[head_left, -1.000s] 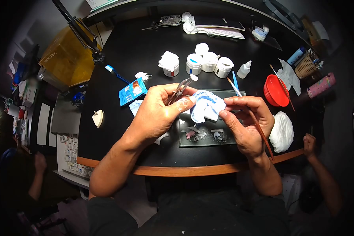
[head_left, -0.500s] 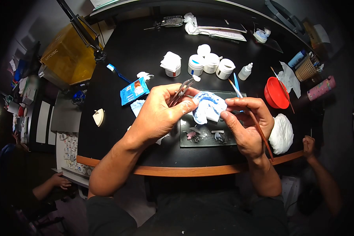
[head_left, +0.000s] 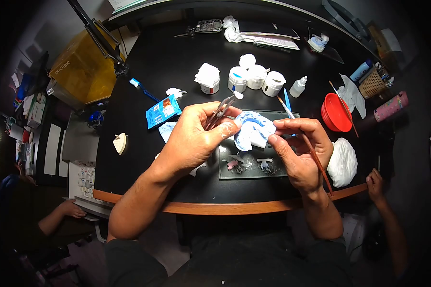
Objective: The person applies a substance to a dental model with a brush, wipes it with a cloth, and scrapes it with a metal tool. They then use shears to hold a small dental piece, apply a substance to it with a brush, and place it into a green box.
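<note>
Between both hands is a blue and white dental cast (head_left: 254,131), above a glass plate (head_left: 230,170) that bears smears of pink and grey material. My left hand (head_left: 196,136) pinches the cast's left edge and also holds metal tweezers (head_left: 219,114), with a small white piece (head_left: 238,95) at their tip. On the cast's right edge are the thumb and fingers of my right hand (head_left: 304,153). A brush (head_left: 316,165) with a reddish-brown handle runs through that same hand, its bristles pointing up and left.
Several white jars (head_left: 238,79) and a dropper bottle (head_left: 298,87) stand behind the hands. At the right are a red bowl (head_left: 336,112) and a white cloth wad (head_left: 343,162). Other people's hands (head_left: 72,209) show at the far left and right (head_left: 375,184).
The other people's hands at both sides have shifted slightly. My hands, the cast, the tweezers and the brush look almost unmoved.
</note>
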{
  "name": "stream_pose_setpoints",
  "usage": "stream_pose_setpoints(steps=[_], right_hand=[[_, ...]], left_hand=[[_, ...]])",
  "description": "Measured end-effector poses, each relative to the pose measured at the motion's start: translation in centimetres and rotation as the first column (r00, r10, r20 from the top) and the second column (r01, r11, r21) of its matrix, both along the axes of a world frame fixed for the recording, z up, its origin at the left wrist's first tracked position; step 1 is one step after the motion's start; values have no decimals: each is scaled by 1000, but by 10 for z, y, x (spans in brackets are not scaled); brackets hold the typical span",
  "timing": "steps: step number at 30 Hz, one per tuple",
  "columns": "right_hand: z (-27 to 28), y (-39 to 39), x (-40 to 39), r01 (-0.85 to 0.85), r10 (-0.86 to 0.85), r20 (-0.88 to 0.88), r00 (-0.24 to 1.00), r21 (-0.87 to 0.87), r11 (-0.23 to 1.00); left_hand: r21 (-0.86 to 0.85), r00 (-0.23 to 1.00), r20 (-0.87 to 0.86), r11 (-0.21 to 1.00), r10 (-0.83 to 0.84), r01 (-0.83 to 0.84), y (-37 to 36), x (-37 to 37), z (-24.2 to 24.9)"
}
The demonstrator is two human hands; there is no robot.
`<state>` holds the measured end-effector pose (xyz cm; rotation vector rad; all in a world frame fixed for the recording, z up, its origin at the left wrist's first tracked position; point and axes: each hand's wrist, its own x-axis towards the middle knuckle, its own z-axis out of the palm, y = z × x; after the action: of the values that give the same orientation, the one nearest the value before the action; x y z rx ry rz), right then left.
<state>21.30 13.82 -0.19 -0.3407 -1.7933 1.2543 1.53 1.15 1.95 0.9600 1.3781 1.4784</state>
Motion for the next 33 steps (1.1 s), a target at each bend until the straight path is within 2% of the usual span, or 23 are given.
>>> stream_pose_setpoints(steps=[15, 20, 30, 31, 33], right_hand=[[-1, 0, 0, 8, -8, 6, 1000, 2, 1000], [1, -1, 0, 0, 0, 5, 1000, -1, 1000], [-1, -4, -3, 17, -20, 22, 1000, 134, 991], [-1, -4, -3, 20, -24, 22, 999, 149, 989], [1, 0, 0, 29, -35, 24, 999, 205, 978]], left_hand=[[44, 999, 51, 999, 17, -20, 0, 2, 3], [21, 1000, -11, 1000, 23, -23, 0, 2, 3], [23, 999, 45, 1000, -16, 15, -2, -1, -4], [-18, 1000, -4, 1000, -20, 20, -2, -1, 0], [6, 999, -10, 999, -36, 36, 0, -1, -2]])
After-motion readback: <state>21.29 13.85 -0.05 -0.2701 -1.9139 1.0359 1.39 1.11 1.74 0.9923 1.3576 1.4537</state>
